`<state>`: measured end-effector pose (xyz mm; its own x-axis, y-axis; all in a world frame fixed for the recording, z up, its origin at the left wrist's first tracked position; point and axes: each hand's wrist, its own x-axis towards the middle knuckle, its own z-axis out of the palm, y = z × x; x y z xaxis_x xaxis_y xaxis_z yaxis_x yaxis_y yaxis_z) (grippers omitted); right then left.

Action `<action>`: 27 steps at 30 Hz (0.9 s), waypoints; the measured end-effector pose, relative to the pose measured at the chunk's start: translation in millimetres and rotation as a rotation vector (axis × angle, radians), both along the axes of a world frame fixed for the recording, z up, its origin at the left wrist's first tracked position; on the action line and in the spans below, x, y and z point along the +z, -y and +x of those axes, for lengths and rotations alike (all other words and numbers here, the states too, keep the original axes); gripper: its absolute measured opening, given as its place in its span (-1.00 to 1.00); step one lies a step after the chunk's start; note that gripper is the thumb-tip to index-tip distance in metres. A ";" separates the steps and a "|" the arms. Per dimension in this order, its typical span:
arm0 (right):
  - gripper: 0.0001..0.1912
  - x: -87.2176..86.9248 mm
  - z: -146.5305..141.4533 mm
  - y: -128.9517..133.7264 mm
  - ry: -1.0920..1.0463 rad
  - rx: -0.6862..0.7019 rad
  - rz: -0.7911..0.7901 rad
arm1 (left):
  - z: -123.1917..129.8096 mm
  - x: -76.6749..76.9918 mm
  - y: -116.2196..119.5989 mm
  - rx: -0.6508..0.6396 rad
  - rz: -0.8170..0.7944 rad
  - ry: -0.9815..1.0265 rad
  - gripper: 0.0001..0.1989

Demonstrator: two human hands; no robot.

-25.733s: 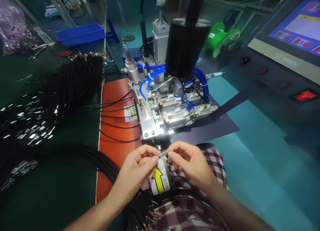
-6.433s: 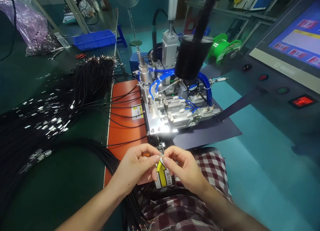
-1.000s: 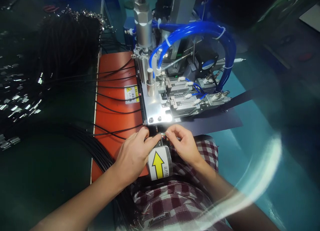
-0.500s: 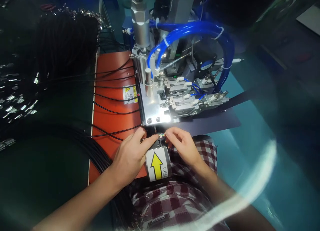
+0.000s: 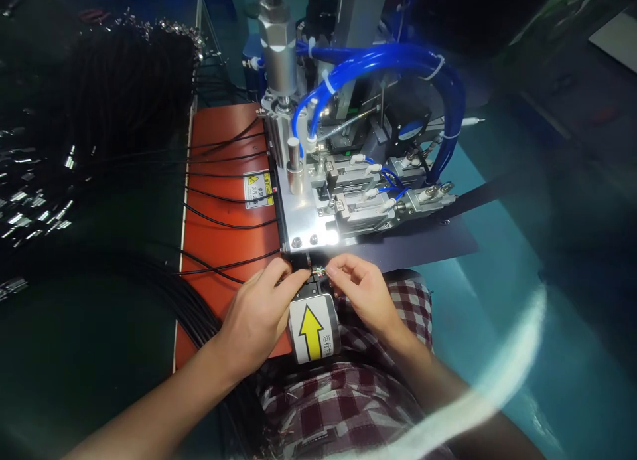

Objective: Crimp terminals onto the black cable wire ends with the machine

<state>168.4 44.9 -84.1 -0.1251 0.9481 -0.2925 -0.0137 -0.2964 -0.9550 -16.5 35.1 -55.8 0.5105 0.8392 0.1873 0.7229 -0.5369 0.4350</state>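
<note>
Diff vs 0.5 s earlier: left hand's (image 5: 261, 307) thumb tip had slid back a little toward the left, so more of the wire ends (image 5: 318, 272) showed between the 2 hands. Right hand (image 5: 365, 291) had barely moved. Vs 6.4 s earlier — fingertips of both hands had met over the top of the arrow label (image 5: 313, 330); by this frame they sat past its tip, just short of the metal plate (image 5: 301, 224), and the label was fully uncovered. View was also closer in, green spool no longer readable.

Wire ends: thin, short, multicoloured (green, orange-red and whitish visible), lying crosswise over the black fixture (image 5: 309, 291) at the near edge of the machine. Too small to count strands.

Right thumb and index were pinched on their right end. Left thumb was stretched out to their left side, index curled — couldn't tell if it clamped anything. A black cable (image 5: 233, 278) ran across the orange plate (image 5: 213, 297) to the left hand, crossing 1 other that ended at the machine. The cable bundle (image 5: 189, 301) lay left of the left wrist.
</note>
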 end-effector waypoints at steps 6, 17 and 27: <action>-0.81 4.0 4.4 3.7 0.006 -0.016 0.046 | -1.4 0.0 1.3 -0.012 0.057 0.059 -0.69; -0.87 11.2 3.5 10.3 -0.025 -0.028 0.030 | -4.7 2.8 4.5 -0.075 0.118 0.091 -0.73; -0.89 15.1 1.6 12.8 0.012 -0.028 0.104 | 0.6 3.7 7.3 -0.011 0.015 0.151 -0.69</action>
<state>170.0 32.2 -69.0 -0.0950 0.9764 -0.1937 -0.0089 -0.1954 -0.9807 -15.8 27.8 -52.1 0.4846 0.8304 0.2748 0.6440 -0.5513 0.5303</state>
